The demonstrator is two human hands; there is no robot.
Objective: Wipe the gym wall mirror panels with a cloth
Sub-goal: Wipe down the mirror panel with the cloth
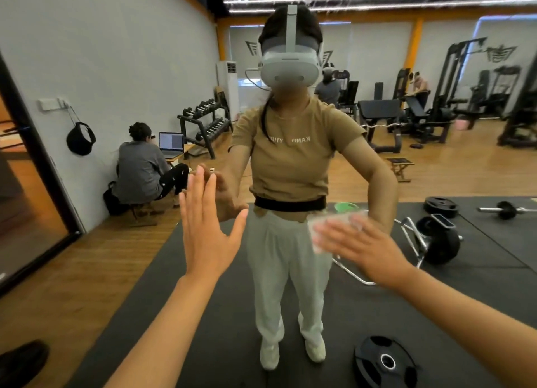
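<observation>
The wall mirror [363, 167] fills almost the whole view and reflects me and the gym behind me. My left hand [207, 228] lies flat against the glass at centre left, fingers straight and pointing up. My right hand [363, 248] presses a pale, thin cloth [318, 232] onto the mirror at waist height, fingers spread and straight. Most of the cloth is hidden under that hand; only its left edge and upper edge show.
The mirror's dark frame edge [35, 161] runs down the far left. A black weight plate [385, 361] lies on the dark floor mat at bottom right. In the reflection are a barbell, dumbbell rack, machines and a seated person with a laptop.
</observation>
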